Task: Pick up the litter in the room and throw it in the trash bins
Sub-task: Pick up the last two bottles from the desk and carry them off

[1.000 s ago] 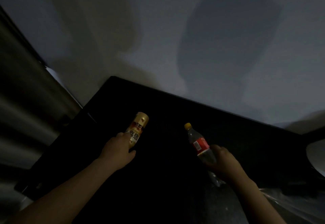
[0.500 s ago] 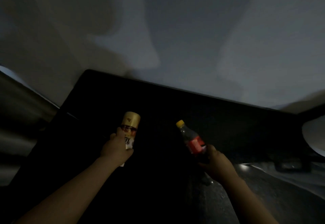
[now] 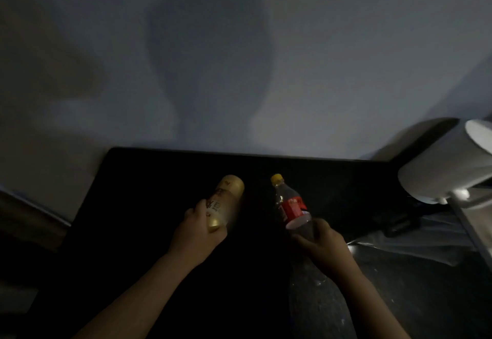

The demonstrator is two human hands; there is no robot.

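Head view, 1 frame, dim light.

1. Left grip (image 3: 198, 235): curled round the lower half of the can (image 3: 229, 192), thumb across the label. Bare forearm entering from lower left.
2. Can: gold, rounded top end pointing up and away, tilted slightly right. Label print blurred, unreadable. Held in the air, left of centre, in front of the black rectangle (image 3: 149, 195).
3. Right grip (image 3: 323, 245): curled round the clear body of the bottle (image 3: 291, 205), just under the label. Bare forearm entering from lower right.
4. Bottle: clear plastic, yellow cap, red label. Neck leaning up and left toward the can; cap near the can's top, apart from it, dark gap between. Held in the air, right of centre, also in front of the black rectangle.
5. Black rectangle: broad, straight far edge against the wall (image 3: 359, 59), filling the lower middle of the frame. Too dark to tell whether bin, bag or surface.
6. Wall: grey, bearing 1 large rounded shadow (image 3: 210, 53) above the 2 held items.
7. White cylinder (image 3: 439, 168): right edge, tilted, on a pale stand.
8. Clear plastic sheet (image 3: 404, 245): lower right, crumpled, beside the right forearm.
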